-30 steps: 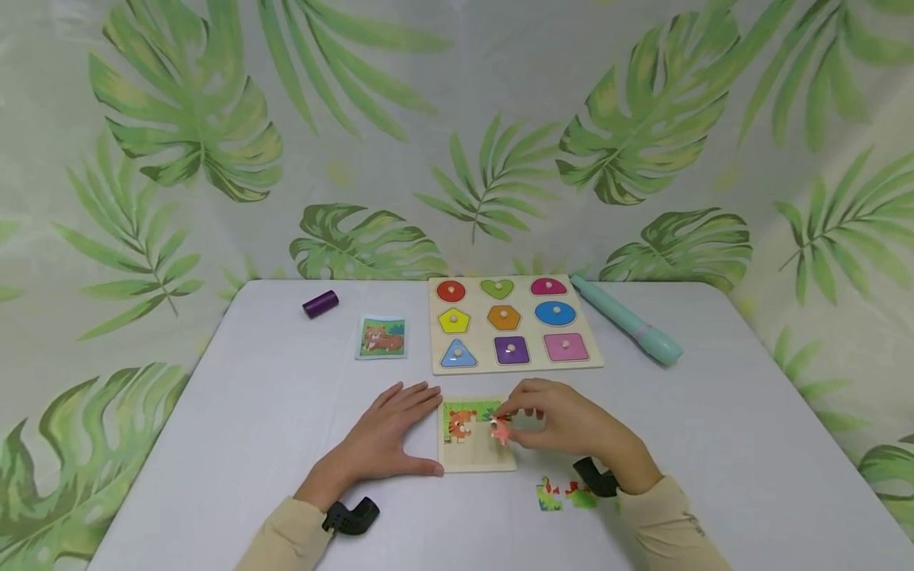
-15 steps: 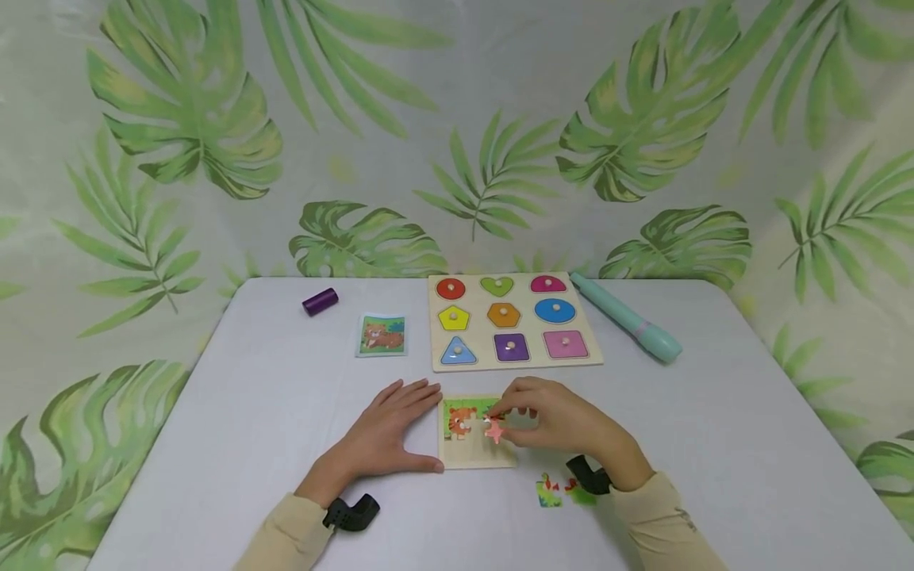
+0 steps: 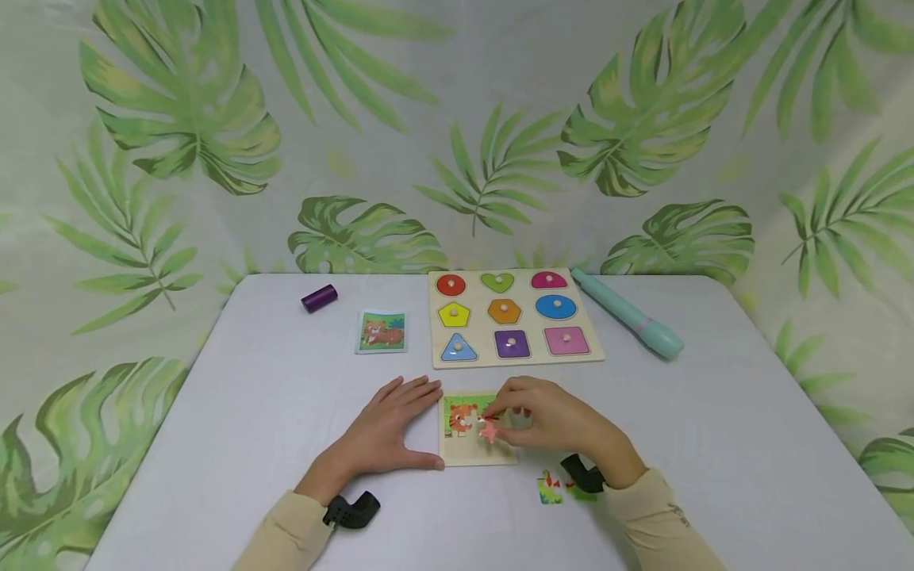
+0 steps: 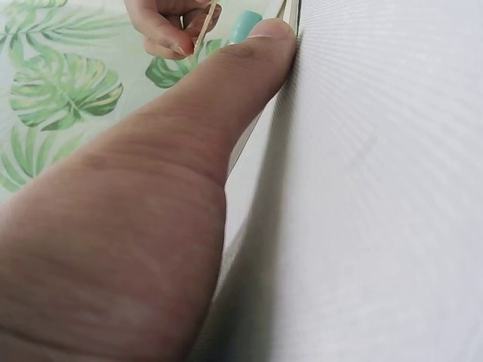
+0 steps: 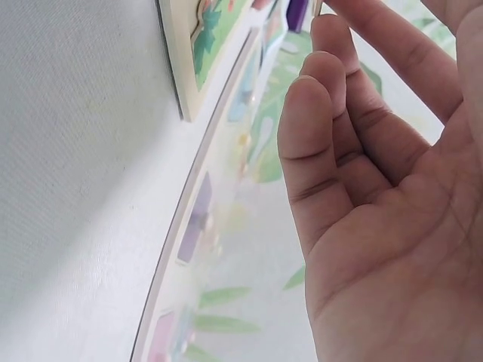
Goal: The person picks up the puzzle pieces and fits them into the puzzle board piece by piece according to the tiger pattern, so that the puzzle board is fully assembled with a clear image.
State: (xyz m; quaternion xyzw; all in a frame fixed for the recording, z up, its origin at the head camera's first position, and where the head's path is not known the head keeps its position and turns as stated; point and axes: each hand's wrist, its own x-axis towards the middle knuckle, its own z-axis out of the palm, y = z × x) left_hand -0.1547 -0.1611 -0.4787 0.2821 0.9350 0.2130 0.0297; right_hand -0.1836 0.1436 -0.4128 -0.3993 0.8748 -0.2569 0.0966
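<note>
Toward the front edge of the desk (image 3: 750,444), the right hand (image 3: 557,416) pinches a puzzle piece (image 3: 489,431) between thumb and fingers, just above the wooden tray (image 3: 467,454). The piece (thin, when seen from its side) should be light and stiff, I think, and best held by its rims. The left hand (image 3: 391,434), thumb apart from straight fingers, touches the tray's left side. Open room lies toward the desk's right edge, beyond the loose pieces (image 3: 550,490).

On the white tabletop (image 3: 443,523), the puzzle tray (image 3: 474,454) is coloured beige, its picture (image 3: 461,419) orange and green; near the far edge, a mint tube (image 3: 623,309) is banded in pink.
</note>
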